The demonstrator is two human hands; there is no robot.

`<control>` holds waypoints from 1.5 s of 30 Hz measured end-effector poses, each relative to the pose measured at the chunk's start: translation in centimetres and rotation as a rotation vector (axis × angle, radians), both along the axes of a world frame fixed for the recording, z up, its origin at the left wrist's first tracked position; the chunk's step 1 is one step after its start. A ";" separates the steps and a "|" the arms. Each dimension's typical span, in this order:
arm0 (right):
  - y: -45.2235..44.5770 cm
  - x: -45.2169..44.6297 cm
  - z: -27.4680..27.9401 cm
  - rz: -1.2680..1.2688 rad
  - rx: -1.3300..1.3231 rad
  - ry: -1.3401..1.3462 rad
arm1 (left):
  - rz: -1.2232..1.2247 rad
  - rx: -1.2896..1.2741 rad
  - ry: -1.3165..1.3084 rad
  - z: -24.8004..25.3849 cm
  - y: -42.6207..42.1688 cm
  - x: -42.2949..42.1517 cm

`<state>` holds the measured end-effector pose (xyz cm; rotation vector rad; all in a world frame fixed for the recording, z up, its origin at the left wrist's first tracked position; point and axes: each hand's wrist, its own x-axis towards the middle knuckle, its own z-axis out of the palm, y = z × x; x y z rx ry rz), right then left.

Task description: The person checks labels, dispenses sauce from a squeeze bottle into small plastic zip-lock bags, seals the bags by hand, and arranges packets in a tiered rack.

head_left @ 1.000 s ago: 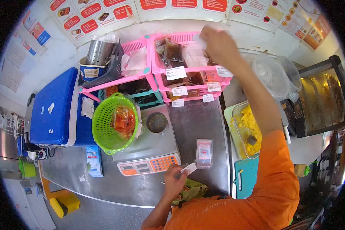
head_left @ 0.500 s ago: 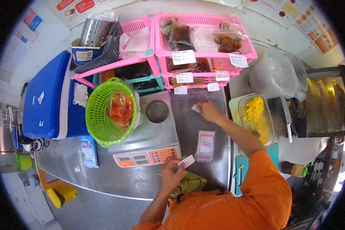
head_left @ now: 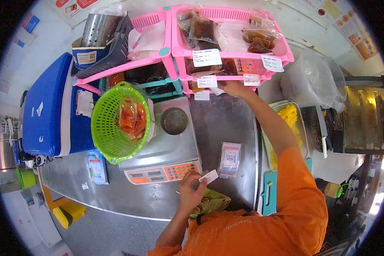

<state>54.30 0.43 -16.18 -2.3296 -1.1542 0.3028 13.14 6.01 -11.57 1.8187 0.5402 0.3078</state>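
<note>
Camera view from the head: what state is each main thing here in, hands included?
Left hand: pinching a small white card
Right hand: at the lower pink shelf, fingers partly hidden
Green basket: partly filled, holding orange-red packets
Top pink tray: holding brown-filled bags
Blue cooler: shut
Scale: display too small to read

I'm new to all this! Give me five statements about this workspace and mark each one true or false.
1. The left hand holds a small white card. True.
2. The basket of orange packets is blue. False: the basket is green.
3. The right hand is nearer the pink rack than the left hand is. True.
4. The scale is right of the wrapped stack. False: the scale is left of the wrapped stack.
5. The person's sleeves are white. False: the sleeves are orange.
</note>
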 end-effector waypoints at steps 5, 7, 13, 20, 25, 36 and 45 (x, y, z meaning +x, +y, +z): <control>-2.2 -1.1 -1.6 -0.145 -0.019 0.036 | 0.009 0.029 -0.001 0.1 -0.1 -0.3; -2.5 -1.5 -3.0 -0.138 0.097 -0.131 | -0.013 0.043 -0.007 -0.1 0.0 -0.4; -2.7 -2.4 -2.7 -0.077 0.052 -0.274 | -0.016 -0.031 0.040 0.0 -0.4 -0.1; -3.6 -4.3 -6.0 0.102 -0.146 -0.537 | -0.022 -0.024 0.033 0.9 -0.6 0.5; -3.2 -5.7 -6.7 0.068 -0.121 -0.606 | -0.030 -0.021 0.026 0.8 -0.3 0.4; -1.5 -7.1 -5.4 -0.240 0.170 -0.322 | -0.062 0.004 0.049 1.4 -0.2 0.6; -1.2 -10.0 -5.5 -0.220 -0.082 -0.393 | -0.066 0.048 0.051 1.7 -0.5 0.7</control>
